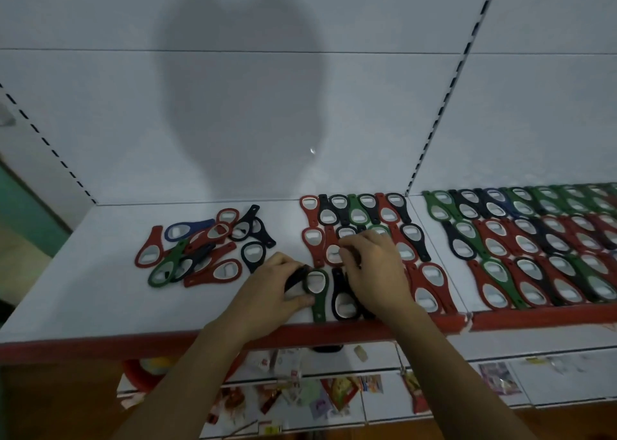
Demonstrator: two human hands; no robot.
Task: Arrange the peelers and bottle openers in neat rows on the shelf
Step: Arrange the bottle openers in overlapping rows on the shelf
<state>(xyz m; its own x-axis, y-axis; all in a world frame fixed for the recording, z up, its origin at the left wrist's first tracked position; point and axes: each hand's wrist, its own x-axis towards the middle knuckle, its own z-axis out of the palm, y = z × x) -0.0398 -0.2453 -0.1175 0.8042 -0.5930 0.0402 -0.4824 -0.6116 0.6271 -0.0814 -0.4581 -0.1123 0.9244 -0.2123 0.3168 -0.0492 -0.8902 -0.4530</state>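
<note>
White shelf [83, 289] bears bottle openers [197, 249] before white backboard [100, 72].

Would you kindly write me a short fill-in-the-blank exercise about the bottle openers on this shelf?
The loose pile lies to the ____ of both hands.
The shelf has a front edge coloured ____.
The left hand grips the held opener, which is coloured ____.
The front opener, directly right of that hand's fingertips, is ____.
Missing words: left; red; black; green.
</note>
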